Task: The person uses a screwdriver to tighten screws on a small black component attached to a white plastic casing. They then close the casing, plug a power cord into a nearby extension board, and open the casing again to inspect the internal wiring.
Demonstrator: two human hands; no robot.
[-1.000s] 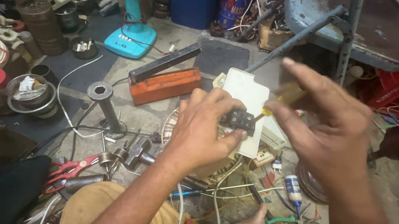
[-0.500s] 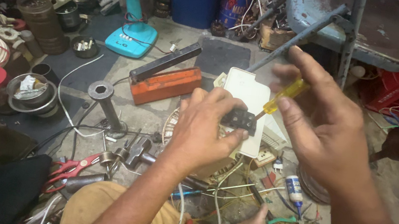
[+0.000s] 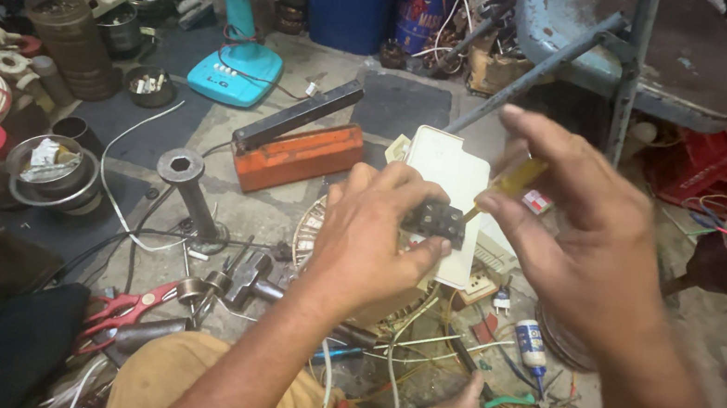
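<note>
Since a moment ago my right hand (image 3: pixel 586 252) has tipped the yellow-handled screwdriver (image 3: pixel 512 181) flatter, its tip now at the small black switch block (image 3: pixel 436 222) pinched in my left hand (image 3: pixel 369 233). Both hands grip closed. Just behind the block lies one white plastic cover (image 3: pixel 447 173), beyond it one orange sealer (image 3: pixel 295 153); left and below, one red pliers (image 3: pixel 125 311). My right fingers hide most of the handle.
</note>
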